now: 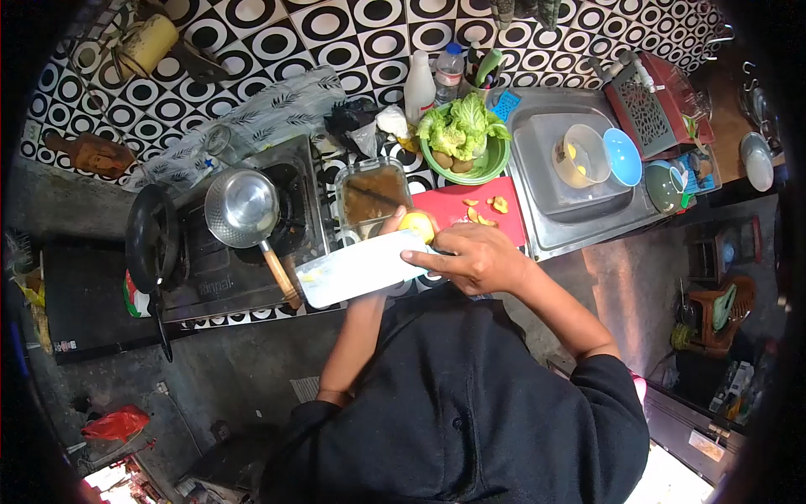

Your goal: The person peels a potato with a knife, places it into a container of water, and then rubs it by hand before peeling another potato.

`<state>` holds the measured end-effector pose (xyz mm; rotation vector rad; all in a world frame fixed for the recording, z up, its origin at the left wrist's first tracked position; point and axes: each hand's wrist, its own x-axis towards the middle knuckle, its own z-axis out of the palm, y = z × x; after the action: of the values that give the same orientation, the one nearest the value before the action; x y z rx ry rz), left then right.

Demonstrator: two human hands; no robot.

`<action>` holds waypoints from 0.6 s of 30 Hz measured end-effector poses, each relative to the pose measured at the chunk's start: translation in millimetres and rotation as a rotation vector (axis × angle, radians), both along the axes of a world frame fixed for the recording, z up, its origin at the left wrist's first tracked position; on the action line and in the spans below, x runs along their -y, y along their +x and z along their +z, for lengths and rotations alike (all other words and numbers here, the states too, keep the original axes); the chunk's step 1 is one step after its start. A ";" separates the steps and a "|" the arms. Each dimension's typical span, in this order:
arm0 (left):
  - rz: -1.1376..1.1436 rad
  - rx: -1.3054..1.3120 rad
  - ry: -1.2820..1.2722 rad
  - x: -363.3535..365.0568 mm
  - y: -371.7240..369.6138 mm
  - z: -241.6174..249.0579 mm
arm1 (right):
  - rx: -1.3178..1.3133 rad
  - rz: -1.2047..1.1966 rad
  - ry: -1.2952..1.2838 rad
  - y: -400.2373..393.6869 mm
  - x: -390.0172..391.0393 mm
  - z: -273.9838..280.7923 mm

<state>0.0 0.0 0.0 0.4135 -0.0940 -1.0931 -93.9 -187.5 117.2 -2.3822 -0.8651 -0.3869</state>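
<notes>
A yellow peeled potato (417,225) is held in my left hand (392,223), over the near edge of the red cutting board (432,200). Most of that hand is hidden behind the broad blade of a large knife (361,270). My right hand (480,257) is closed round the knife's handle, index finger stretched along the blade. The blade points left and lies close against the potato. Peel scraps (483,213) are scattered on the board. Behind it, a green bowl (485,174) holds leafy lettuce (466,130) and brown potatoes (460,165).
Left of the board is a glass dish (342,186) of brown liquid. A saucepan (242,208) and a black frying pan (151,239) sit on the stove. To the right, a steel sink (546,239) holds a clear tub (588,172) and blue bowl (621,158). Bottles (420,88) stand behind.
</notes>
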 end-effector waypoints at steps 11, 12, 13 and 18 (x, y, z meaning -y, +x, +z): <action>-0.332 -0.122 -0.196 -30.4 5.5 -16.7 | -0.031 0.044 -0.095 5.6 12.9 8.3; -0.465 -0.466 -0.349 -27.4 4.5 -10.3 | -0.021 0.025 -0.051 4.8 13.7 7.1; -0.247 -0.289 -0.215 -23.2 -2.4 -11.4 | -0.025 0.018 -0.046 3.7 13.2 7.8; 0.004 0.150 0.279 1.8 -9.2 14.2 | -0.096 0.006 -0.011 -13.0 4.9 -6.7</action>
<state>-9.2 -1.8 14.2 0.7465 -0.0727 -1.0740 -106.9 -192.5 110.5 -2.3862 -0.8327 -0.2635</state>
